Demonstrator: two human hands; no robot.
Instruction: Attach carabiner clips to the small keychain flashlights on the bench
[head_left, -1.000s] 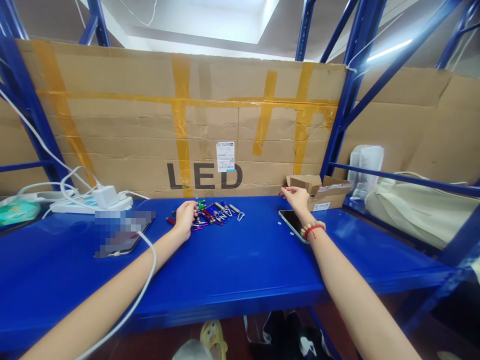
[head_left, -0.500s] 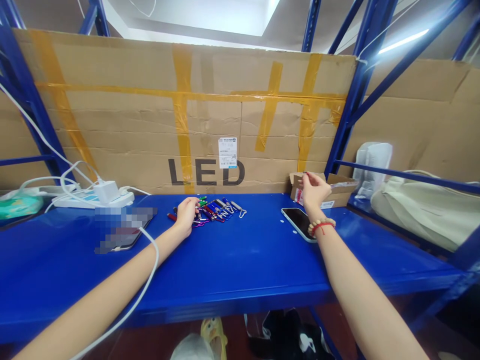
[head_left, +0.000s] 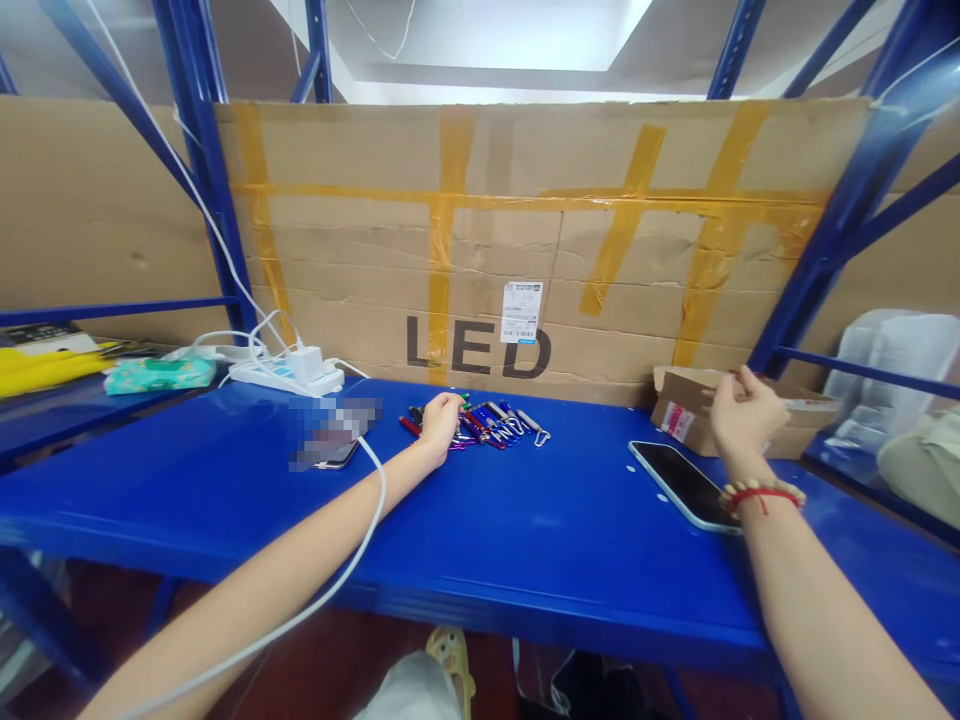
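Note:
My left hand (head_left: pixel 441 425) rests at the left side of a pile of small coloured metal cylinders with carabiner clips (head_left: pixel 487 425). Its fingers are curled closed among the pieces, and what they grip is hidden. On the right, my right hand (head_left: pixel 750 415) is raised over a small open cardboard box (head_left: pixel 694 400). Its fingers are loosely bent and a little apart, with no object visible in them. A beaded bracelet and a red string circle that wrist. Just below it, a phone (head_left: pixel 686 485) lies screen up on the blue shelf (head_left: pixel 517 530).
A blurred-out phone (head_left: pixel 337 440) with a white cable (head_left: pixel 375 510) lies left; the cable crosses my left forearm. Behind it are a power strip with a charger (head_left: pixel 304 365) and a green packet (head_left: pixel 161 375). A large taped cardboard sheet (head_left: pixel 360 260) stands along the back.
The view has swung left, so everything appears further right. My right hand's fingers have loosened from a pinch over the box. The left hand stays at the pile.

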